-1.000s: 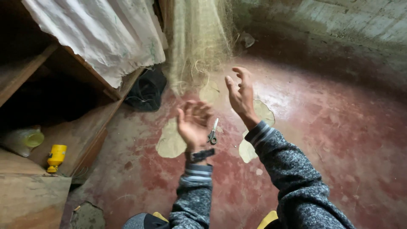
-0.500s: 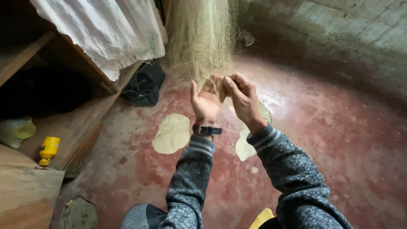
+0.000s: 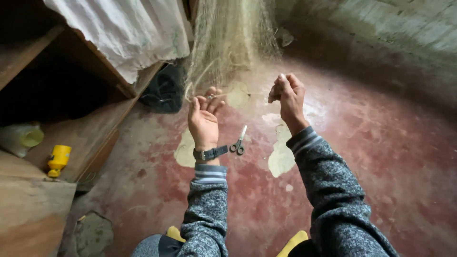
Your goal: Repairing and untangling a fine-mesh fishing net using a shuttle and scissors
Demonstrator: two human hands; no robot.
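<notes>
Fishing net (image 3: 233,38): pale, fine mesh, hanging from above the top edge of the head view and reaching down to the hands, its lower strands gathered at the fingers. It hangs between a white cloth (image 3: 128,33) on the left and a grey concrete wall (image 3: 381,43) on the right.

Left hand (image 3: 203,119): palm up, fingers half curled, net strands pinched at the fingertips near the thumb. A dark wristwatch (image 3: 210,153) sits on the wrist. Small scissors (image 3: 239,143) hang just beside the watch, blades pointing up; what holds them cannot be told.

Right hand (image 3: 285,95): closed into a loose fist, raised level with the left and apart from it. A thin strand appears to run between the two hands; whether the fist grips it cannot be confirmed.

Surroundings: red floor (image 3: 381,181) with worn pale patches lies open below and to the right of the hands. Wooden shelving (image 3: 90,133) bounds the left side, carrying a yellow object (image 3: 58,159). A dark bag (image 3: 164,90) lies at the shelf's far end
</notes>
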